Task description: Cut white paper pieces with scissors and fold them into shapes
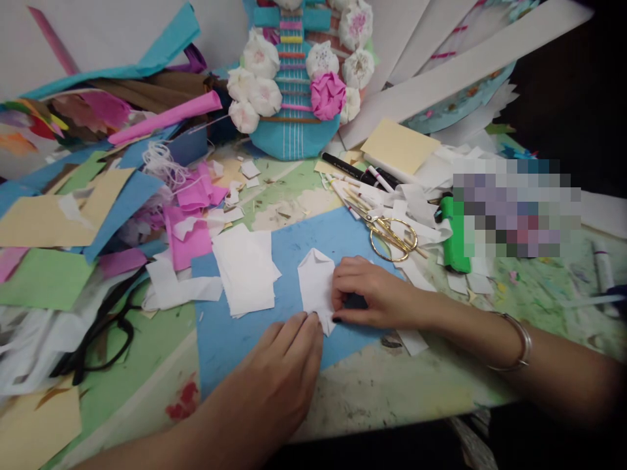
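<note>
A small white piece of paper [315,282] with folded top corners lies on a blue sheet [235,346]. My left hand [289,365] has its fingers closed together at the paper's lower left edge; the thumb is hidden. My right hand [369,290], fingers curled, pinches the paper's lower right edge, where it looks creased and gathered. To the left of the folded piece, on the same blue sheet, rests a stack of white paper rectangles [247,271]. Gold-handled scissors [392,235] lie above my right hand, open, among white scraps.
A blue paper guitar [294,140] with white and pink paper flowers stands at the back. Coloured paper and scraps crowd the left, with black-framed glasses [130,329] among them. Black markers [347,168] and a green object [454,235] lie to the right. The table's front edge runs below my right forearm.
</note>
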### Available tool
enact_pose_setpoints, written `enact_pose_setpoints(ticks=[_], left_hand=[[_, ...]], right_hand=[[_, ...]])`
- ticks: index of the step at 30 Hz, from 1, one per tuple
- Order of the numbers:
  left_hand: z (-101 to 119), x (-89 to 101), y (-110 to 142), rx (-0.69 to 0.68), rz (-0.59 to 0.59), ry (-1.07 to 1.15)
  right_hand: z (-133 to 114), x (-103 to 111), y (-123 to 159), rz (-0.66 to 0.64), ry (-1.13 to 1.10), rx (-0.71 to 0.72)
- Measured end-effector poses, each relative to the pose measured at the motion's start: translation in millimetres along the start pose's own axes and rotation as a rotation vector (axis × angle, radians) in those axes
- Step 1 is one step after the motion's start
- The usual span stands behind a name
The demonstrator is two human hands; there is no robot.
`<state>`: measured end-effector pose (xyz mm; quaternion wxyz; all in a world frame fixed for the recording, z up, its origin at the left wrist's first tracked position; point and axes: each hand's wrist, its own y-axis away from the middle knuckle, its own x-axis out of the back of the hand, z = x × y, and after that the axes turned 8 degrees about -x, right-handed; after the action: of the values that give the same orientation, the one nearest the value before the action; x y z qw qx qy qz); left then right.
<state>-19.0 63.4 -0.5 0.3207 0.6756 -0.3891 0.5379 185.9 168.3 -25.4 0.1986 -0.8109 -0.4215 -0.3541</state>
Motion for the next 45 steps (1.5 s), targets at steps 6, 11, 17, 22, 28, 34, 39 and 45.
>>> enact_pose_setpoints(ticks=[6,11,17,22,28,34,39,45], left_hand=[[0,-0.1,0,0.008,-0.001,0.020],[-1,0.7,-1,-0.001,-0.011,0.023],[-5,0.2,-1,-0.029,-0.047,0.041],[-8,-4.5,0,-0.046,-0.041,0.100],[-19,-12.9,-3,0.026,0.052,0.319],[-35,-26.5,-14,0.156,0.217,0.606],[-40,-23.4,-19,0.313,0.112,0.823],[-44,-21.2,-21,0.328,0.051,0.889]], right_hand=[[-1,1,0,-0.008,-0.002,-0.006],[0,1,1,-0.011,-0.001,-0.004],[0,1,1,-0.007,0.008,-0.008],[0,0,1,-0.002,0.010,-0.004],[0,0,1,-0.008,0.015,-0.013],[-2,0,1,-0.012,0.020,-0.022],[-1,0,1,-0.007,0.019,-0.011],[-1,-1,1,-0.004,0.019,-0.005]])
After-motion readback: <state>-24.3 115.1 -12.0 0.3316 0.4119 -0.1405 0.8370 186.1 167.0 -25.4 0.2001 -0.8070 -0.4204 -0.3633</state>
